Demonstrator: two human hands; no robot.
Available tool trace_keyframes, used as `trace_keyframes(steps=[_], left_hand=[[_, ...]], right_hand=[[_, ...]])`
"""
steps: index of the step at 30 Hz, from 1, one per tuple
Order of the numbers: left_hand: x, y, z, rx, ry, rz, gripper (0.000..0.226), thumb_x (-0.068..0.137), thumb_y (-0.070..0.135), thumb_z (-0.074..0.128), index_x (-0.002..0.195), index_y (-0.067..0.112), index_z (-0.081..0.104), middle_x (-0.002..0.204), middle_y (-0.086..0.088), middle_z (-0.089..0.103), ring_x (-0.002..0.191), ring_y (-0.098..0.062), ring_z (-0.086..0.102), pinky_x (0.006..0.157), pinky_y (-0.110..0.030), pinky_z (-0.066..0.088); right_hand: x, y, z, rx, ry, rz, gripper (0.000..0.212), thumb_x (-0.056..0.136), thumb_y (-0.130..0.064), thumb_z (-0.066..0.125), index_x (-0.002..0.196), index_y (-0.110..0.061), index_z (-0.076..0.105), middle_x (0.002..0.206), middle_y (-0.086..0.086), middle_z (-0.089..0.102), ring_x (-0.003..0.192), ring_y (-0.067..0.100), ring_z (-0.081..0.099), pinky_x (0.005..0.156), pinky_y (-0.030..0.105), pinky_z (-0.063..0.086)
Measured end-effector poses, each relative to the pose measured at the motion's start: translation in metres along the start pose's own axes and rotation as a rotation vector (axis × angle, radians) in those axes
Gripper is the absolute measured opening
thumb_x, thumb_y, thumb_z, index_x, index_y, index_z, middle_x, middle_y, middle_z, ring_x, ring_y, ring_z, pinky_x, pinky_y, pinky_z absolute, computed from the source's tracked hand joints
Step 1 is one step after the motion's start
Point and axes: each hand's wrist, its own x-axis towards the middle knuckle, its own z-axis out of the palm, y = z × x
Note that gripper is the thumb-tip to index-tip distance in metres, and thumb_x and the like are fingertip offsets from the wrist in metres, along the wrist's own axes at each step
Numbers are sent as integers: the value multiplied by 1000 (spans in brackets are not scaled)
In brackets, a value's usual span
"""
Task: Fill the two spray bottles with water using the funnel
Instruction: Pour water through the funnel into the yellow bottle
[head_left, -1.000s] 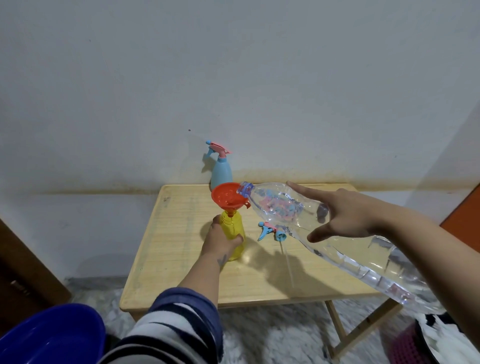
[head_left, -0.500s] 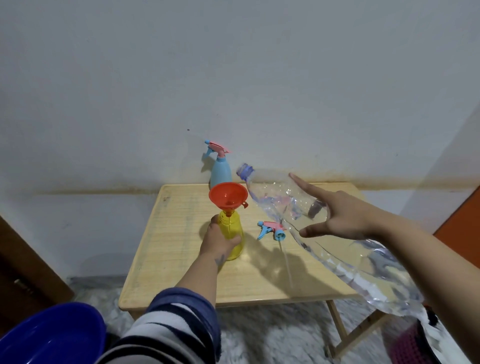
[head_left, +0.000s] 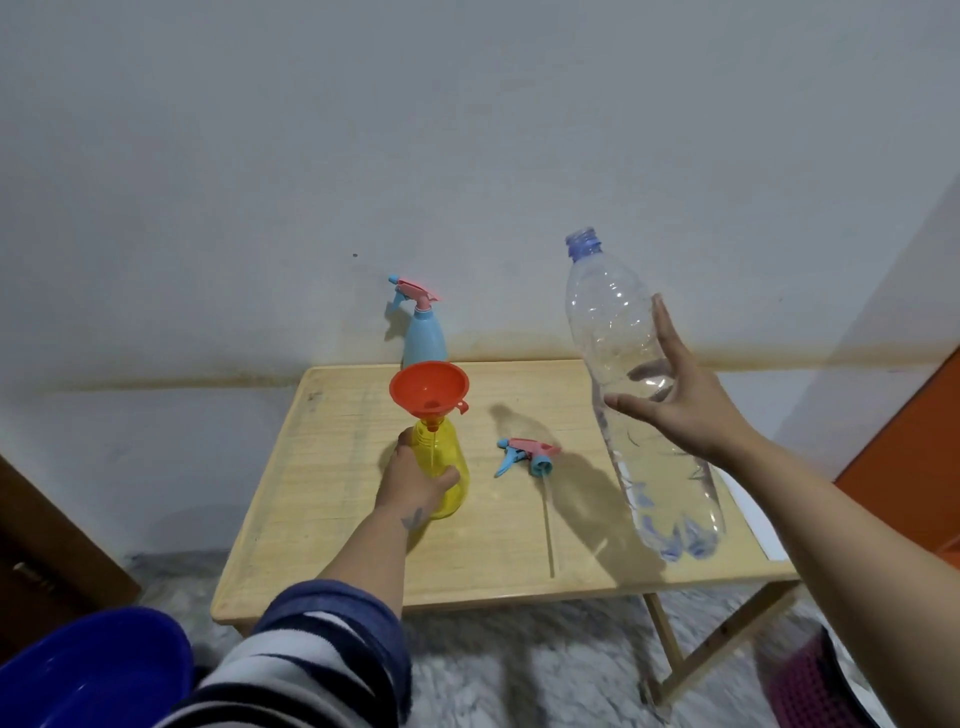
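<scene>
Item: yellow plastic spray bottle (head_left: 441, 475), bench (head_left: 332, 499) centre; my left hand (head_left: 413, 480) wraps its body, fingers hidden behind. Orange plastic funnel (head_left: 429, 387) seated in its neck. Blue spray bottle (head_left: 423, 338) at 12 o'clock, base hidden by funnel. Loose trigger head (head_left: 527, 454) at 3 o'clock. Clear plastic water bottle (head_left: 623, 374), upright, held by my right hand (head_left: 675, 405), fingers spread round it. Blue basin (head_left: 93, 670) cut off at 7 o'clock.

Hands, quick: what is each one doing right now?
Left hand: grips the yellow plastic spray bottle under the orange funnel.
Right hand: holds the big clear plastic water bottle nearly upright, index finger straight.
</scene>
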Motion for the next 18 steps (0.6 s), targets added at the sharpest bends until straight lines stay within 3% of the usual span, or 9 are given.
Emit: trace_keyframes(steps=[6,11,14,18], left_hand=[[-4,2,3,-3,67,63,58,73,16,78,123,12,49,108,-13,63,86,-22,56,75,-25,39],[-2,0,4,2,78,64,59,76,16,77,126,12,46,110,-15,64,94,-30,62,78,-30,42],[-4,0,5,-7,71,46,61,78,17,75,130,14,43,106,-9,64,89,-26,59,79,-32,43],[-7,2,6,-21,81,43,60,80,14,74,131,14,43,98,-3,61,87,-24,57,79,-31,40]], right_hand=[[16,36,6,65,213,82,113,73,-49,75,134,-66,-18,108,0,59,83,21,65,89,44,51],[36,61,16,157,386,129,115,80,-38,72,141,-50,-26,126,7,54,109,19,54,90,42,50],[48,74,21,185,448,139,114,82,-31,71,143,-46,-25,138,8,45,117,19,50,89,36,48],[57,93,27,200,490,146,112,83,-29,70,144,-46,-23,144,8,39,122,19,48,96,40,48]])
